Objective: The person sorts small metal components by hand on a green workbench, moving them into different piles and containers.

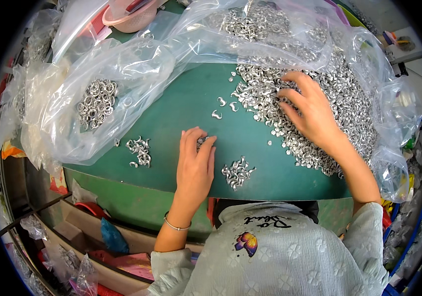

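Centrally: left hand [194,165], fingers curled about small silver metal pieces [201,142], exact grip indistinct. Rightward: right hand [313,113], fingers spread, at large heap of curved metal fittings [354,111], green tabletop [191,101].

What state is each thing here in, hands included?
Left hand: curled over metal pieces
Right hand: fingers spread, over big pile
Big pile: loose, spread out
Left small pile: loose
Right small pile: loose
Rings: heaped
Left bag: crumpled
Pink basket: holding things
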Demonstrator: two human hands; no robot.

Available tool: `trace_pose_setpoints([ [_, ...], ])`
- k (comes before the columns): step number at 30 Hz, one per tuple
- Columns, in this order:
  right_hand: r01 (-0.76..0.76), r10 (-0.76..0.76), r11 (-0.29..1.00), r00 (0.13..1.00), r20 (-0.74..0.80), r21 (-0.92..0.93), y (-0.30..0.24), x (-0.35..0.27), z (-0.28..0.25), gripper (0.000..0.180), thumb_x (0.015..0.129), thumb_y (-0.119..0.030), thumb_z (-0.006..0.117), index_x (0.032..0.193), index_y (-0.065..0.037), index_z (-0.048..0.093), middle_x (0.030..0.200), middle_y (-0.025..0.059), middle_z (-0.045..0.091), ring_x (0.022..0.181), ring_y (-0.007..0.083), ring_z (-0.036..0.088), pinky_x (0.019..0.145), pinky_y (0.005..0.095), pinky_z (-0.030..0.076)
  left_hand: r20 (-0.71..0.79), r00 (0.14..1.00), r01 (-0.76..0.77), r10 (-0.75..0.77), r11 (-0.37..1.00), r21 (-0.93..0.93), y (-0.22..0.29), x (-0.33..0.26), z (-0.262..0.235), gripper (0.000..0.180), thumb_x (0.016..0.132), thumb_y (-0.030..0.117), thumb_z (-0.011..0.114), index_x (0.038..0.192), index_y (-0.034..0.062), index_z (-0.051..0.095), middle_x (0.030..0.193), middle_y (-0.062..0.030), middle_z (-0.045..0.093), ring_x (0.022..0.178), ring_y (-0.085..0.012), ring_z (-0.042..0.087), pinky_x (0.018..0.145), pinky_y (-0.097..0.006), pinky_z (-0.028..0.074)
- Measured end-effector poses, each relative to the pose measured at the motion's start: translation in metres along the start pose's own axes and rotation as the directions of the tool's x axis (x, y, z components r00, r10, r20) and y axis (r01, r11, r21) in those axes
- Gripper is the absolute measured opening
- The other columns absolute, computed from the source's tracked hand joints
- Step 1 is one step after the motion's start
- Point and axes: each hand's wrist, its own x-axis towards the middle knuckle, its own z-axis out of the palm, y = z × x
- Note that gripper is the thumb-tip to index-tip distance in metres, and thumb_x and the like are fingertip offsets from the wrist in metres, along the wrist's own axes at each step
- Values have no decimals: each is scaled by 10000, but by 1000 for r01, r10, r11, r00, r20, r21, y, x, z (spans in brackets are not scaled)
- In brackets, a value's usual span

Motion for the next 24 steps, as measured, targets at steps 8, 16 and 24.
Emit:
trace_pose_setpoints([
  [8, 242, -225, 944, 969, 100, -222, -3, 35, 54, 352, 880, -266, 619, 1174, -79, 575, 1235, 92, 555, 1223, 280, 481, 975, 390, 402, 29, 1000, -2, 2, 1000, -5, 1, 3, -3, 257, 791, -75, 645, 1042, -34, 608, 1094, -159, 505, 1117, -380, 518, 1017, -503, 409],
  [16, 269, -240, 923, 962, 133, -274, 4, 17, 31, 293, 854, -232, 630, 1117, -113, 582, 1186, 88, 571, 1106, 279, 519, 906, 421, 425, 30, 999, 13, -14, 1000, 3, -2, 0, -4, 269, 801, -65, 648, 1064, -25, 611, 1119, -159, 501, 1138, -384, 508, 931, -456, 445],
  [24, 213, -193, 947, 976, 103, -242, 11, -4, 9, 329, 819, -160, 667, 1133, -127, 576, 1155, 104, 580, 1142, 293, 526, 943, 441, 418, 8, 999, 40, -40, 999, -23, 0, 0, -3, 276, 797, -74, 651, 1062, -4, 620, 1127, -149, 512, 1134, -344, 515, 905, -404, 446],
])
